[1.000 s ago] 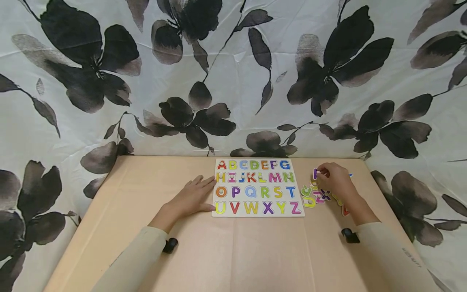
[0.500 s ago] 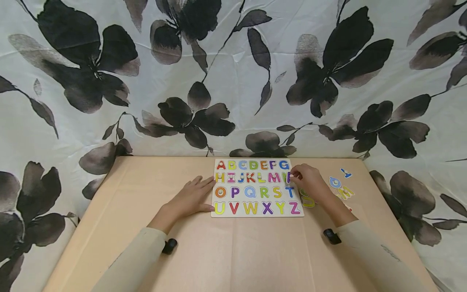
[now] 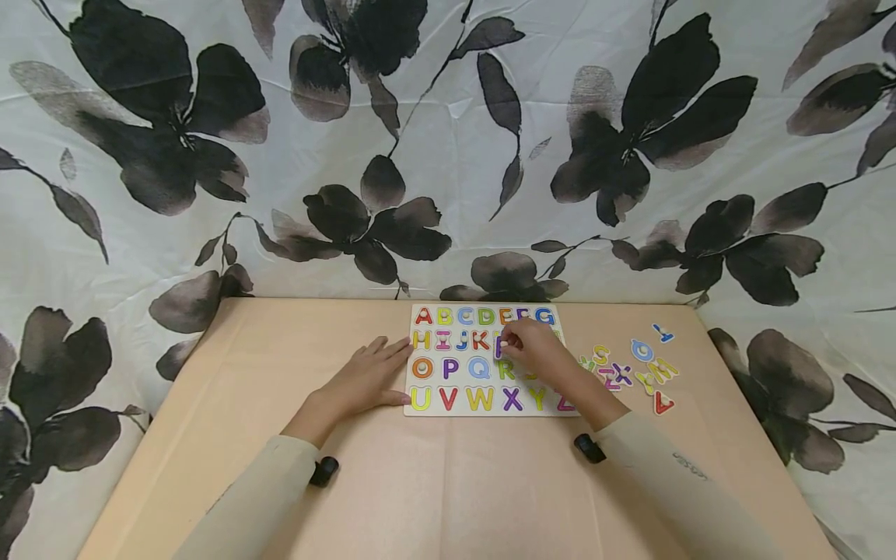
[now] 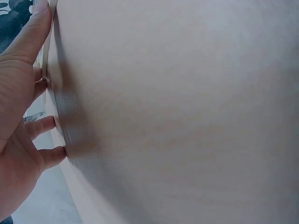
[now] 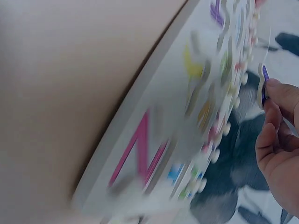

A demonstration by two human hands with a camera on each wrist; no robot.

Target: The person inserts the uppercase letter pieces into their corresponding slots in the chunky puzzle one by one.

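Note:
A white alphabet puzzle board point(image 3: 462, 355) with coloured letters lies on the table. My right hand point(image 3: 542, 354) is over its middle rows and pinches a purple letter piece point(image 3: 498, 348), apparently a P, between thumb and fingertips. In the right wrist view this purple piece point(image 5: 263, 86) is edge-on, held above the board, whose seated letters show white knobs. The left hand point(image 3: 367, 377) rests at the board's left side, fingers extended and thumb at the lower left corner. In the left wrist view its fingertips point(image 4: 58, 153) touch down along the board's edge.
Loose letter pieces lie right of the board: a purple X point(image 3: 621, 373), a red V point(image 3: 663, 402), a yellow M or W point(image 3: 663, 369), a round blue one point(image 3: 642, 350) and several others. A floral cloth point(image 3: 448, 155) hangs behind the table point(image 3: 280, 482).
My right hand has carried the purple letter leftward from the loose pieces to over the middle of the board. The left hand has stayed at the board's left edge.

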